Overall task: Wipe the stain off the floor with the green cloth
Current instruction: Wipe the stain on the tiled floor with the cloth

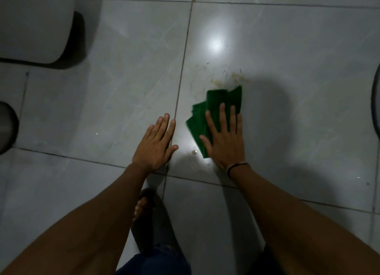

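A folded green cloth (221, 103) lies on the pale grey tiled floor (123, 79). My right hand (225, 138) rests flat on its near half, fingers spread and pressing it down. A yellowish-brown stain (232, 79) with small dark specks marks the tile just beyond the cloth's far edge. My left hand (157, 145) lies flat on the bare tile to the left of the cloth, beside a grout line, holding nothing.
A white rounded object with a dark base (35, 27) stands at the top left. A dark round thing (7, 126) sits at the left edge and a dark curved rim (376, 101) at the right edge. My foot (144, 204) is below my hands.
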